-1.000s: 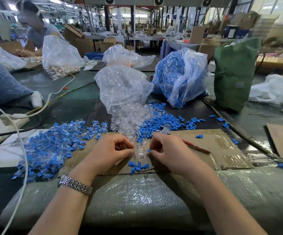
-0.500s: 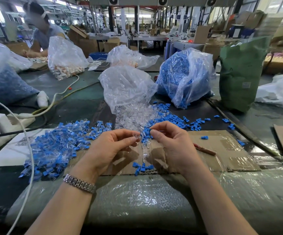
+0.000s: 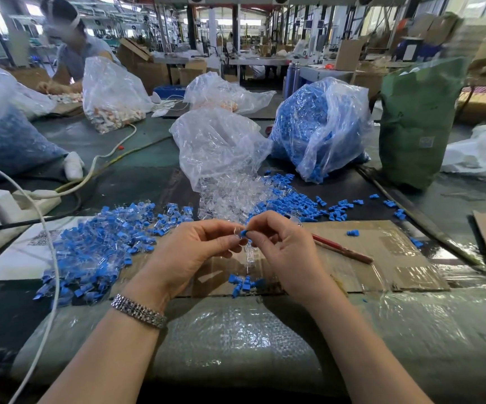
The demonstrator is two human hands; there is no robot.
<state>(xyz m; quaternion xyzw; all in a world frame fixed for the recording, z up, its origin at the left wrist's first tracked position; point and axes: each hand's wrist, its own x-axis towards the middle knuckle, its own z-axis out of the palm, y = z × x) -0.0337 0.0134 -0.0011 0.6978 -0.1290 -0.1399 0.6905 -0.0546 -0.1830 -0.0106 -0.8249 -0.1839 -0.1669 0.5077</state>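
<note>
Now | left hand (image 3: pixel 189 253): one clear piece (image 3: pixel 236 231) | right hand (image 3: pixel 289 252): one blue cap (image 3: pixel 243 233)

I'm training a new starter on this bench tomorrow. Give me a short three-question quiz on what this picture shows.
1. True or false: the pencil lies on the cardboard, to the right of the right hand.
2. What do the right hand's fingers pinch? A the pencil; B a blue piece; C the cardboard.
3. Fill in: the big pile of blue-and-clear pieces lies on the ___ hand's side.
Key: 1 true. 2 B. 3 left; the left hand pinches a clear piece against the blue one.
</note>
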